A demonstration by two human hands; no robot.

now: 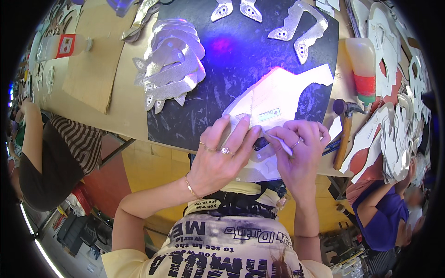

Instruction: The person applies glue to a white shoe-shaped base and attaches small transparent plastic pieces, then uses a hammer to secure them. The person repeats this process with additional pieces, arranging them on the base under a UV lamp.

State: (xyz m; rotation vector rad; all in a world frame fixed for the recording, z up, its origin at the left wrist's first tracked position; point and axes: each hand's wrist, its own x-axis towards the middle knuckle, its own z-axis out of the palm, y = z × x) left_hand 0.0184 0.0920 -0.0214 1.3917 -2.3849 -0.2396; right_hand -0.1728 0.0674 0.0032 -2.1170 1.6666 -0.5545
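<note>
A white cut shoe-upper piece (pixel 273 95), with a small label on it, lies on the black work board (pixel 222 69) and reaches over its near edge. My left hand (pixel 222 150) rests on its near left part, fingertips bent and pressed to it, with the thumb close to my right hand. With my right hand (pixel 301 155) I pinch the near edge, where the material is lifted and folded between thumb and fingers. The part of the piece beneath my hands is partly hidden.
Left on the board is a stack of silver cut pieces (pixel 171 65); loose silver pieces (pixel 301 28) lie at the far side. A hammer (pixel 344 139), a plastic bottle (pixel 361 65) and white cut pieces (pixel 389 139) are at right. Another bottle (pixel 62 46) lies left. People sit on both sides.
</note>
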